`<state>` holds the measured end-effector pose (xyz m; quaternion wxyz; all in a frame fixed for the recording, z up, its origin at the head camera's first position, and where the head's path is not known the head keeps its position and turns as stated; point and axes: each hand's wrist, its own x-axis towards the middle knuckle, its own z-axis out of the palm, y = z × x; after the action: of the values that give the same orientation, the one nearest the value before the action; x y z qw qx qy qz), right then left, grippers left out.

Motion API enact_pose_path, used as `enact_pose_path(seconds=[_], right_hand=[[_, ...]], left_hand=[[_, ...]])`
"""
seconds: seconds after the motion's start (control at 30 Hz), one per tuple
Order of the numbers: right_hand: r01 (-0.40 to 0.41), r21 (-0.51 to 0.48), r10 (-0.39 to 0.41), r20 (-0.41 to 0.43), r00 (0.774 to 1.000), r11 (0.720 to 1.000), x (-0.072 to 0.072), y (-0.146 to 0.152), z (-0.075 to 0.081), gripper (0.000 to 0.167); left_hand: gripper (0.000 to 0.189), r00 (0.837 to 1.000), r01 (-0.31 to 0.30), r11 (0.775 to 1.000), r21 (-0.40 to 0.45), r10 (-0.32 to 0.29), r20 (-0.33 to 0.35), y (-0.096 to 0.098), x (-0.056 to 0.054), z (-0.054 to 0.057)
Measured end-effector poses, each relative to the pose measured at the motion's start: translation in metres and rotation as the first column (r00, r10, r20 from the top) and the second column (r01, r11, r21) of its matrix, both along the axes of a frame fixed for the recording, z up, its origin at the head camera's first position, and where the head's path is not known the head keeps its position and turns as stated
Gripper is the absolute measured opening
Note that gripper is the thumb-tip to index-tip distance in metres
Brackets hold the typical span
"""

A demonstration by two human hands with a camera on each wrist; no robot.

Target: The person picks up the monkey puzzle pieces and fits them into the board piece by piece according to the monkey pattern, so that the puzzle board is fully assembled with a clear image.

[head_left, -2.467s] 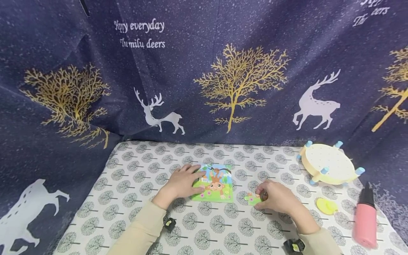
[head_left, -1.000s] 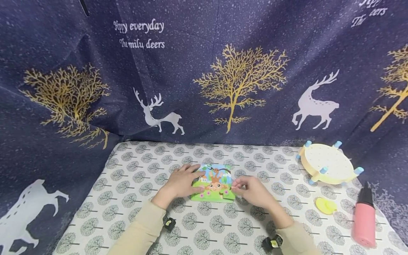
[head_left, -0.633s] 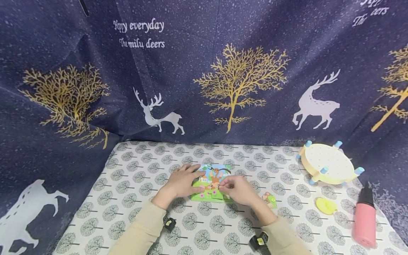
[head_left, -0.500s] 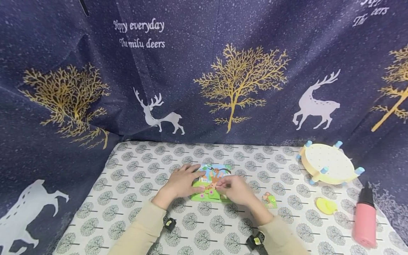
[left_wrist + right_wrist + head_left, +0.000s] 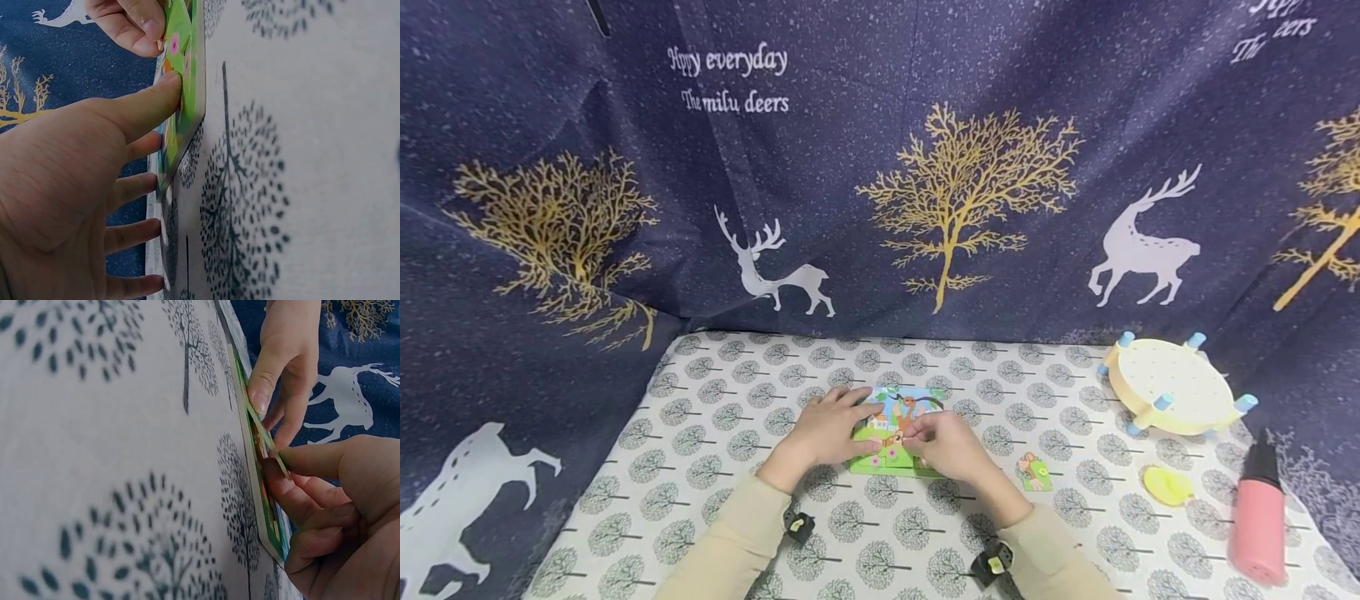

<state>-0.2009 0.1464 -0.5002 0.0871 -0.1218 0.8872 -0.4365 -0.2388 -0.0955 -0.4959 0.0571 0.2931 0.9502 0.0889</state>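
Note:
A jigsaw puzzle (image 5: 906,401) with a monkey picture lies on the patterned cloth. My left hand (image 5: 826,429) rests along its left side, fingers spread and thumb on the picture, as the left wrist view also shows. Thumb and index finger of my right hand (image 5: 953,448) pinch a green puzzle piece (image 5: 266,436) over the lower middle of the board. That piece is tilted, its right edge raised, its far end close by the left thumb. The right fingers hide part of the monkey's face. One loose puzzle piece (image 5: 1034,472) lies to the right of my right wrist.
Farther right is a round yellow stand (image 5: 1168,387) with blue-tipped legs. Near it are a small yellow toy (image 5: 1168,485) and a pink bottle (image 5: 1258,525) with a black nozzle. A dark blue curtain (image 5: 850,167) hangs behind the cloth-covered table.
My right hand has come left from beside the puzzle, bringing the pinched piece over the board's lower middle. The loose piece on the right has come into sight. The left hand stays put.

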Motion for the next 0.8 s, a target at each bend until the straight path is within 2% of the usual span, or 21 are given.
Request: enact_pose_path(seconds=[0.17, 0.4, 0.57, 0.8], right_hand=[[0.000, -0.013, 0.000, 0.019, 1.000, 1.000, 0.000, 0.006, -0.003, 0.011], [0.030, 0.026, -0.029, -0.047, 0.998, 0.999, 0.000, 0.024, -0.003, 0.007], [0.063, 0.057, -0.058, -0.075, 0.995, 0.996, 0.001, 0.038, 0.000, 0.006], [0.089, 0.059, -0.086, -0.049, 0.995, 0.994, 0.006, 0.059, 0.005, 0.009]], left_hand=[[0.075, 1.000, -0.003, 1.000, -0.007, 0.003, 0.009, 0.001, 0.000, 0.001], [0.070, 1.000, -0.014, 1.000, -0.004, 0.014, 0.006, 0.003, 0.003, 0.001], [0.077, 0.999, -0.037, 0.999, -0.023, 0.037, -0.012, 0.009, 0.008, -0.002], [0.082, 0.997, -0.071, 0.997, -0.034, 0.070, -0.032, 0.017, 0.010, -0.005]])
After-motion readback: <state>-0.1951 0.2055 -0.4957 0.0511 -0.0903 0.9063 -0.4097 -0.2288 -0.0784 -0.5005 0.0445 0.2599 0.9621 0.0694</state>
